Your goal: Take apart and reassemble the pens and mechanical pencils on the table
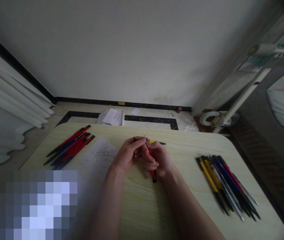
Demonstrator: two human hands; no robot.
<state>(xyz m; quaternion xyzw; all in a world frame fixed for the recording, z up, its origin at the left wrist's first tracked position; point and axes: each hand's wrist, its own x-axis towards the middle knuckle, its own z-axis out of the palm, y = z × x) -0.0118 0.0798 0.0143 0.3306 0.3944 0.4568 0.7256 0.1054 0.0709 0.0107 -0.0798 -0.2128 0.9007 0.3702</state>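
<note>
My two hands meet over the middle of the wooden table. The closed fingers of my right hand [160, 156] wrap round a red pen [153, 176], whose black end sticks out below them. My left hand [128, 151] is closed too, its thumb and fingertips pinched against the right fingers. A thin, pale tip [145, 137] pokes up between the fingertips; what it belongs to is hidden. A small black piece [134, 138] shows at the left fingers. Just beyond my right hand, a yellow and black pen [162, 143] is partly covered by the fingers.
Red, black and blue pens [69, 146] lie in a bunch at the left. Beside them is a scribbled sheet of paper [101, 153]. Several yellow, blue, red and clear pens [228, 186] lie at the right. A box with papers [111, 116] stands beyond the table's far edge.
</note>
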